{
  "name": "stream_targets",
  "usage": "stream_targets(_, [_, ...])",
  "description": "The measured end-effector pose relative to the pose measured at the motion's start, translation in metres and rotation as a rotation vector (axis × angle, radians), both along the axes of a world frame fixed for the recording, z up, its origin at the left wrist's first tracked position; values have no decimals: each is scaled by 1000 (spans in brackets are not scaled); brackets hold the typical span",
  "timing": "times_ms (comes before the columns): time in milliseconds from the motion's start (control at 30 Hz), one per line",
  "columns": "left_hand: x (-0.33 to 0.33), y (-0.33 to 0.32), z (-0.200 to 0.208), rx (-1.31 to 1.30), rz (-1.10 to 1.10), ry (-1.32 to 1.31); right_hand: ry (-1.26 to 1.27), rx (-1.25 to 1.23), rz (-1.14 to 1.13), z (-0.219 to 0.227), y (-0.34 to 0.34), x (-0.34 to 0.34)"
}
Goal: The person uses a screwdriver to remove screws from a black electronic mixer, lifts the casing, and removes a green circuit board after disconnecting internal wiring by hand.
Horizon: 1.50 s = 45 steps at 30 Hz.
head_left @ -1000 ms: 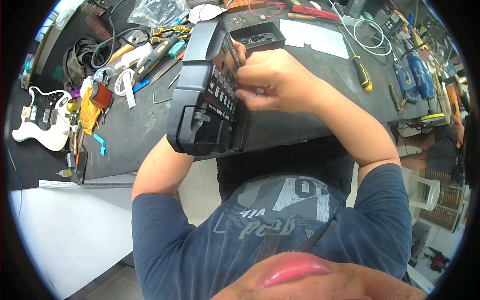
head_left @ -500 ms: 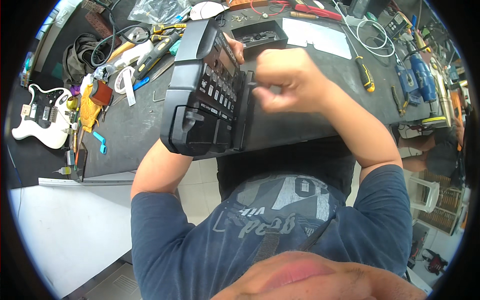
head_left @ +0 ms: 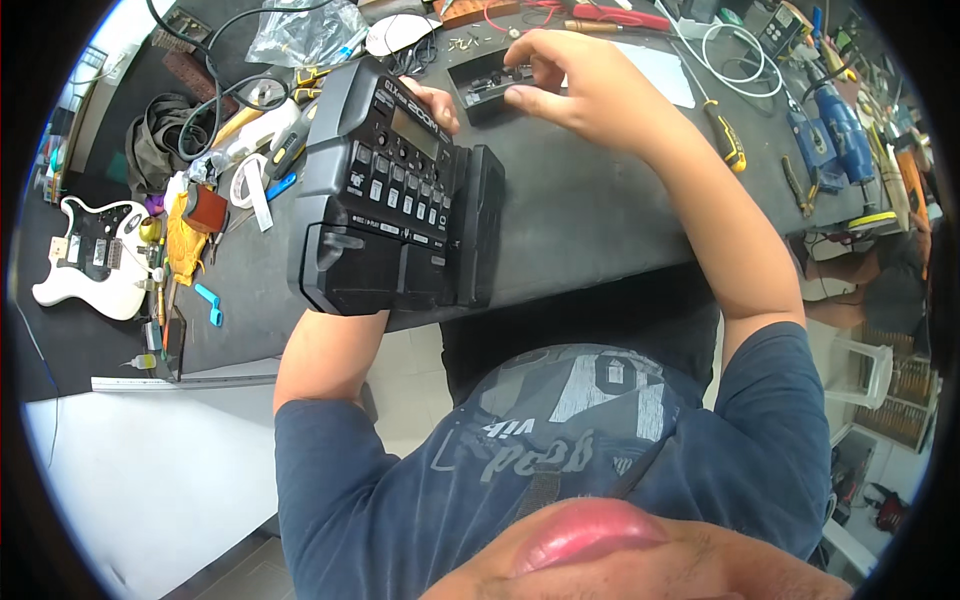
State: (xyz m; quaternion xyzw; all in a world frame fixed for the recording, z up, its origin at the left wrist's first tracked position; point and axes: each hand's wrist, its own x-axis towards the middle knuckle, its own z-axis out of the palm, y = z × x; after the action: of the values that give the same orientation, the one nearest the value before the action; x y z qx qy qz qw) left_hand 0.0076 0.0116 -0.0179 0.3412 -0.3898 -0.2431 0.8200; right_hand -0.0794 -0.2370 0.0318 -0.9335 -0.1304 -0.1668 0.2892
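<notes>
A black guitar multi-effects pedal [head_left: 400,190] with a small screen, rows of buttons and a hinged foot treadle is propped up at a tilt over the near edge of the bench. My left hand [head_left: 437,106] grips it from behind; only some fingers show past its far edge, and the rest is hidden. Over the right side of a small black open box [head_left: 478,100] hangs my right hand [head_left: 565,85], thumb and fingers curved but apart, with nothing visible between them. Small dark metal parts [head_left: 492,80] lie inside the box.
A white guitar body [head_left: 95,258] and a yellow cloth [head_left: 187,235] lie at the left. White paper [head_left: 655,72] is behind my right hand. A yellow-black screwdriver [head_left: 727,138], pliers [head_left: 797,190] and a blue power tool [head_left: 845,135] lie rightward. Cables and tools clutter the far left.
My right hand has moved away from the pedal's side to the black box, its curled fingers spreading. The pedal has shifted left and turned its button face more upward.
</notes>
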Motion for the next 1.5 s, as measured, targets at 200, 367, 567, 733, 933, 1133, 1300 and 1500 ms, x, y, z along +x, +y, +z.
stream_targets(200, [-46, -32, 32, 450, 471, -254, 297, 821, 114, -3, -30, -58])
stream_targets(367, [-61, -80, 52, 894, 639, -791, 398, 1045, -118, -22, -58, -97])
stream_targets(567, [-64, -113, 35, 1221, 631, -1008, 487, 1454, -81, -51, -59, -103])
stream_targets(733, [-58, -112, 24, 1200, 547, -1064, 376, 1459, -7, -74, -57, -101])
stream_targets(933, [-47, -90, 32, 929, 562, -1105, 379, 1469, 25, -77, -62, -98])
stream_targets(1133, [-41, -75, 54, 754, 577, -1197, 362, 1509, 128, -83, -63, -98])
stream_targets(1300, [-20, -63, 59, 872, 506, -1223, 309, 1336, -20, -90, -66, -103])
stream_targets(1500, [-20, -55, 59, 996, 350, -1224, 214, 357, -461, -54, -45, -121])
